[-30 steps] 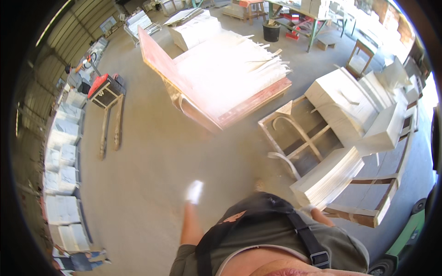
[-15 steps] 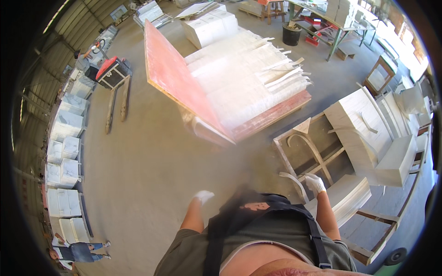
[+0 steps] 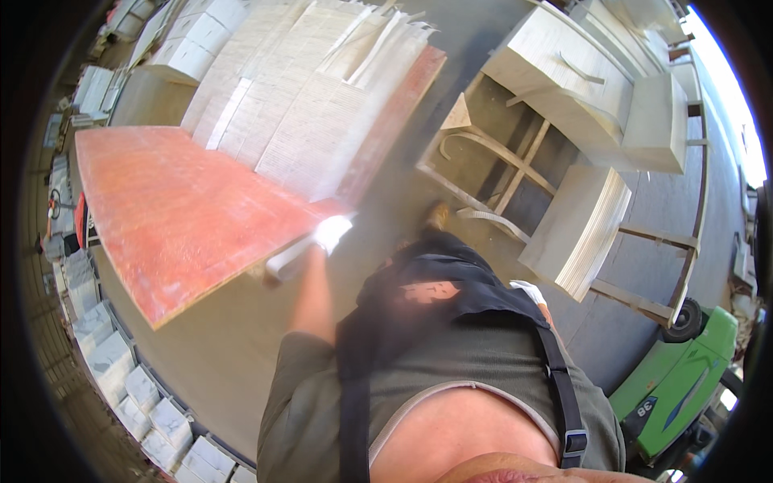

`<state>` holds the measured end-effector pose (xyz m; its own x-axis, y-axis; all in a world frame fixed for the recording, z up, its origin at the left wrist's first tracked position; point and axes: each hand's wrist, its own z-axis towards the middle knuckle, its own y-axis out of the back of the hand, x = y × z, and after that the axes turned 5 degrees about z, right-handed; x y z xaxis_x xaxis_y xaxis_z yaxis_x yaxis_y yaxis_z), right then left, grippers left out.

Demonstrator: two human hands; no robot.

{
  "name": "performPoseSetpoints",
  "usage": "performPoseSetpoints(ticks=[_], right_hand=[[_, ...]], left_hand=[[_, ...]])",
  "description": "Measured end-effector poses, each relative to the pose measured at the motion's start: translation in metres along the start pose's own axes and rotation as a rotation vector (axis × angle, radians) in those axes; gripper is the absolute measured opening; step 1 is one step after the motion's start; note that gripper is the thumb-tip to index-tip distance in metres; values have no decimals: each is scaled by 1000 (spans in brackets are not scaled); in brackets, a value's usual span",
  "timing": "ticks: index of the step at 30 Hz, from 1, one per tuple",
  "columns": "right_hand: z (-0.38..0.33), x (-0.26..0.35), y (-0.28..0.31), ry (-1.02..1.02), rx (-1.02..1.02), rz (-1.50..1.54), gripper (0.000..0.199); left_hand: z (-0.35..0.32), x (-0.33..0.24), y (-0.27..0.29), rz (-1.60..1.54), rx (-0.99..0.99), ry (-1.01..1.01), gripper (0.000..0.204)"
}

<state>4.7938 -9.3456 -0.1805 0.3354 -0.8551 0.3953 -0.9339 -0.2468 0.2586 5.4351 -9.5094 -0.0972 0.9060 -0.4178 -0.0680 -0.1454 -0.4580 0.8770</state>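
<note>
My left hand (image 3: 331, 234), in a white glove, is stretched forward at the near corner of a large red board (image 3: 185, 213). Glare and blur hide its fingers, and whether it touches the board is unclear. Below the board's edge, beside that hand, shows a pale rounded piece (image 3: 288, 257). The red board leans up against a wide stack of white, grained slabs (image 3: 282, 105). My right hand (image 3: 527, 291), also white-gloved, hangs low by my dark apron (image 3: 419, 282), which partly covers it. Its nearest thing is a stack of thin white panels (image 3: 576, 229).
On my right lies a wooden frame (image 3: 527, 171) with curved offcut strips, bearing large white blocks (image 3: 555, 68). A green forklift-like vehicle (image 3: 680, 386) stands at the lower right. Rows of marbled white stacks (image 3: 113, 358) line the left side. My shoe (image 3: 437, 215) is on the grey floor.
I have moved closer to the red board and the view has turned. My left hand has come up to the board's corner; my right has dropped back to my side. The green vehicle shows more.
</note>
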Motion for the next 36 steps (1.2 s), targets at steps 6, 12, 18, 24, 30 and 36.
performPoseSetpoints(ticks=[6, 12, 18, 24, 30, 36], right_hand=[[53, 81, -14, 44, 48, 144, 43], [76, 194, 58, 63, 0, 444, 44], [97, 236, 101, 174, -130, 469, 46], [125, 174, 85, 208, -193, 279, 33], [159, 207, 50, 82, -64, 116, 26], [200, 348, 49, 442, -78, -329, 19]], left_hand=[[61, 36, 37, -457, 269, -20, 33], [133, 73, -6, -916, -43, 173, 28], [177, 75, 78, -1104, 193, 474, 25], [278, 83, 166, -376, 333, 125, 28], [399, 149, 158, -827, 171, 140, 35], [531, 220, 207, -569, 328, 95, 46]])
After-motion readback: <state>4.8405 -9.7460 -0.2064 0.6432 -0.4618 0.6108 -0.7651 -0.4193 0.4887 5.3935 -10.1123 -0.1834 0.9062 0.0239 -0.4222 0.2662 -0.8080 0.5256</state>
